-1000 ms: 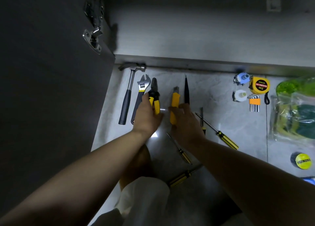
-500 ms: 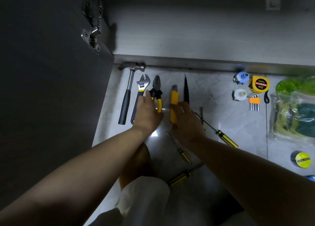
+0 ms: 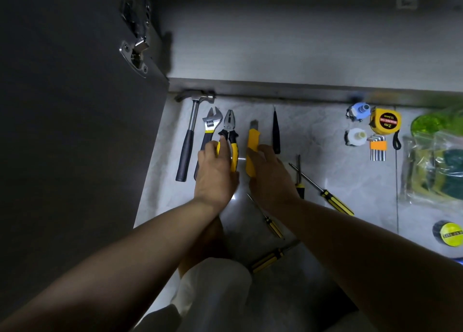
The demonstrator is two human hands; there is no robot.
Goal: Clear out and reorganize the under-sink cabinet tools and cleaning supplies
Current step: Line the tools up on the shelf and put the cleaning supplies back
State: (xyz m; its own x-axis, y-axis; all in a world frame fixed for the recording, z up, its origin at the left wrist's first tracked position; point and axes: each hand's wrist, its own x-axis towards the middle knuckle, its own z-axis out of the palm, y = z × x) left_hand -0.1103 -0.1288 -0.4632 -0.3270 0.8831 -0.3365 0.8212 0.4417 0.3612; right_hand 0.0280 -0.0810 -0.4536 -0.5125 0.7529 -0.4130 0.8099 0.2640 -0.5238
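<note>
Two tools in play: your L hand point(image 3: 215, 173) grips the pliers point(image 3: 229, 128) beside the wrench point(image 3: 211, 123); R hand point(image 3: 270, 178) covers the utility knife point(image 3: 253, 141), grip unclear. Slide both parallel w/ the hammer point(image 3: 193, 121), fingers off blade.

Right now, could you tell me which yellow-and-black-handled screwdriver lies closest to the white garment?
The lowest yellow-and-black-handled screwdriver, its handle beside the white garment; the other three lie farther up, near the right hand.
</note>
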